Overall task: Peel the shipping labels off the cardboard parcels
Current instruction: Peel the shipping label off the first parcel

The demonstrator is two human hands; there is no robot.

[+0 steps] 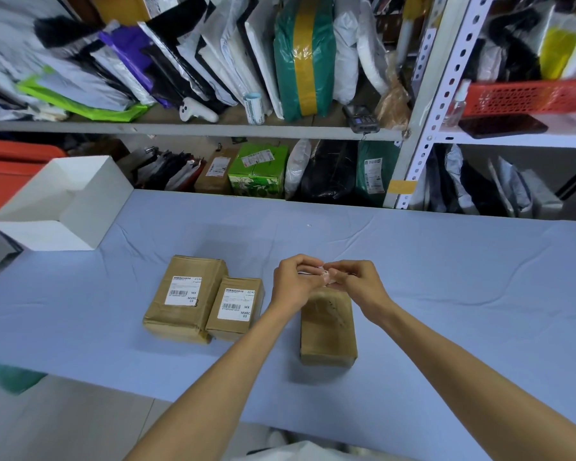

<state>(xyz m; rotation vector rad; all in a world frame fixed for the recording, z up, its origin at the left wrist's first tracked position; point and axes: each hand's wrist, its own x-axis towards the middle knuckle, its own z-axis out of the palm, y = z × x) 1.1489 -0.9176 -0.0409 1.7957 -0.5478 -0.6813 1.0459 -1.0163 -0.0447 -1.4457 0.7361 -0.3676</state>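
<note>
Both hands met above the table (446, 261). The fingers of the left hand (293, 284) and of the right hand (359, 281) were curled and pinched together on a small crumpled white piece, which I judged to be the peeled label (325, 273). How it lay between the fingertips I could not tell.

Directly below the fingers, and a little toward the person, lay the bare parcel (328, 331) with only faint marks on its top. To the left of the fingers, near the left wrist, stood the small parcel (235, 327), touching the large parcel (183, 322) further left. Each had a white sticker on top, the near label (236, 306) and the far label (184, 291). An open white box (60, 207) stood well apart, far left of the fingers.

The sticky side could cling to the fingertips, so the piece might not drop when released, or it might fall back onto the bare parcel and stick there. On the two other parcels, a fast pull could tear the sticker or lift the light box if no hand held it down.
</note>
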